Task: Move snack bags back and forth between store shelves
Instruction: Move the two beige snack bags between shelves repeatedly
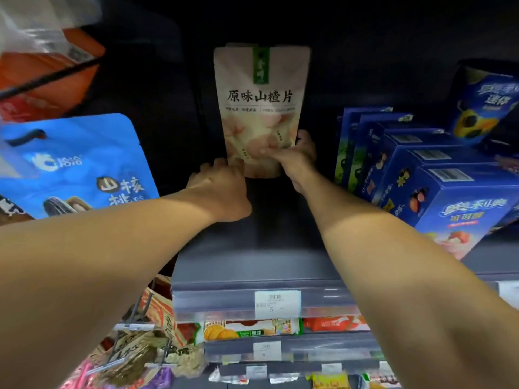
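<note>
Snack bag (259,108): a pale stand-up pouch with a green label strip at its top, standing upright deep on the grey shelf (252,262), its printed face toward you. Your right hand (296,157) grips the pouch's lower right corner, thumb across the front and fingers wrapped behind the edge. Your left hand (222,186) lies at the pouch's lower left corner, fingers curled and touching its base; whether they actually pinch the pouch cannot be told. Both forearms reach in over the shelf's front lip, where a price tag (277,303) sits. To your right, a row of blue biscuit boxes (438,192) stands on the same shelf, apart from the pouch. To your left hangs a blue seed bag (75,167).
</note>
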Demonstrator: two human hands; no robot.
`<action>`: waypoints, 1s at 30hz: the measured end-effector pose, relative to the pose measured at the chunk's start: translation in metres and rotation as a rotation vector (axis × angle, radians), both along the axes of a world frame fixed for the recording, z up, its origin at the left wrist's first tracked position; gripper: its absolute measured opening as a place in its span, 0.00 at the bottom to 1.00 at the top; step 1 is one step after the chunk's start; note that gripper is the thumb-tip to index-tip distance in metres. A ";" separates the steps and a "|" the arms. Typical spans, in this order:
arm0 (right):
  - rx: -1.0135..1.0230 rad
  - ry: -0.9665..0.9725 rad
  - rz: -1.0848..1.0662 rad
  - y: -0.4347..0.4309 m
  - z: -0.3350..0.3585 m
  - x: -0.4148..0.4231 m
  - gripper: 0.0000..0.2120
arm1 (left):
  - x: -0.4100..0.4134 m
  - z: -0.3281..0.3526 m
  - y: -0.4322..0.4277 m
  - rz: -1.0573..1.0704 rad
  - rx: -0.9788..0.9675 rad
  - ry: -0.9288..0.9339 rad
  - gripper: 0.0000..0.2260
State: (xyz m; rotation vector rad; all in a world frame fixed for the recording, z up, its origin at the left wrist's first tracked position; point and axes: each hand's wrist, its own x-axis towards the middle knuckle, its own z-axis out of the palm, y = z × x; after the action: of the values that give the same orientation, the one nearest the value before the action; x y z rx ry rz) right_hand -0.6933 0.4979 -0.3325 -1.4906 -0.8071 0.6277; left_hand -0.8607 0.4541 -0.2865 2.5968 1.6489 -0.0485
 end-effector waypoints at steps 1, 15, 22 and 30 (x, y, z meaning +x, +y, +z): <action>0.006 0.011 0.014 0.000 0.000 -0.001 0.36 | -0.001 0.000 0.002 0.018 -0.007 -0.006 0.35; 0.022 0.106 -0.157 -0.055 0.010 -0.024 0.19 | -0.005 0.000 0.008 0.167 -0.095 -0.181 0.41; -0.073 -0.201 -0.300 -0.159 0.026 -0.025 0.10 | 0.018 0.001 0.028 0.204 -0.159 -0.509 0.47; -0.157 -0.269 -0.259 -0.201 0.033 -0.045 0.13 | 0.056 -0.022 0.082 0.367 -0.068 -1.024 0.41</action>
State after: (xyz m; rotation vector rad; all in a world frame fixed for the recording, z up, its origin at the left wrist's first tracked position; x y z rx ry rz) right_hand -0.7379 0.2970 -0.2998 -1.8144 -0.7635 0.3057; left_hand -0.8048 0.5365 -0.3089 1.6688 1.5497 1.0144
